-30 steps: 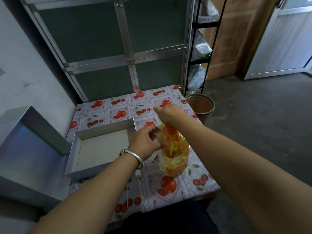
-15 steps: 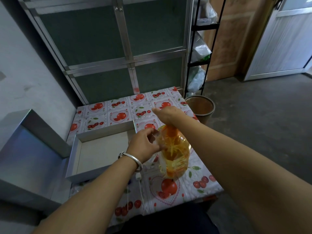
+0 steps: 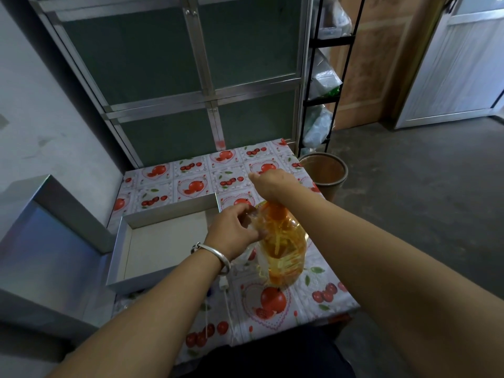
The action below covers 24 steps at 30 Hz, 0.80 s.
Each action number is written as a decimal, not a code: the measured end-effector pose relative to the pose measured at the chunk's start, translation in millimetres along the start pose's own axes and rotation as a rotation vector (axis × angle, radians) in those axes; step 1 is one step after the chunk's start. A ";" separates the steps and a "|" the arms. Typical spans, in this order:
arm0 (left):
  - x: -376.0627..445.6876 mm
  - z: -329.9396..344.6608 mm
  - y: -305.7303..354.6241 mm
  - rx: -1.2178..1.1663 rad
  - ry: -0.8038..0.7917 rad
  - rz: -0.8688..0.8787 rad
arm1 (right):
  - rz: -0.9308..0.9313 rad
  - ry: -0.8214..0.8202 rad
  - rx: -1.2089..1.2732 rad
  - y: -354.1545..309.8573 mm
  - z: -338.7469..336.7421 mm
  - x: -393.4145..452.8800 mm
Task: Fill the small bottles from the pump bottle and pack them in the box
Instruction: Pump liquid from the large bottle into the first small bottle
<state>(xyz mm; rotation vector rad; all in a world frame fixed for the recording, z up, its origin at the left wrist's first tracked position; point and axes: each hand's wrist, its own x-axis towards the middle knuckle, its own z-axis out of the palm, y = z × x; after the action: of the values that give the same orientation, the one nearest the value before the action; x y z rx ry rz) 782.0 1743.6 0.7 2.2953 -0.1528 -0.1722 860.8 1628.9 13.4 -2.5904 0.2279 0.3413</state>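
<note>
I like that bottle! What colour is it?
Clear orange-yellow bottle, seen in the head view.

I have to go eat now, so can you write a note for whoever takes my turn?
Right hand presses on top of the pump bottle, which stands on the table.
Left hand holds something small and clear at the bottle's neck; it is too hidden to name.
Box, left of the bottle, holds nothing.
Done: nothing packed.
Left: filling, then packing.
</note>
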 end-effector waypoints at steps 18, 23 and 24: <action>-1.9 3.0 -0.5 0.005 0.002 -0.013 | 0.013 0.039 -0.031 4.9 7.1 4.1; -2.2 -0.2 -0.5 -0.005 0.007 -0.009 | 0.038 -0.042 0.038 0.9 2.9 4.9; -1.3 0.0 -0.9 -0.011 0.006 -0.008 | 0.026 -0.018 0.003 0.7 3.1 3.7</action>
<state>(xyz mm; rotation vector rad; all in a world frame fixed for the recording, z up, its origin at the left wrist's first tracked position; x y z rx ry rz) 780.7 1744.5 0.1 2.2859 -0.1389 -0.1698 863.5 1629.6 9.4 -2.5823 0.2553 0.3729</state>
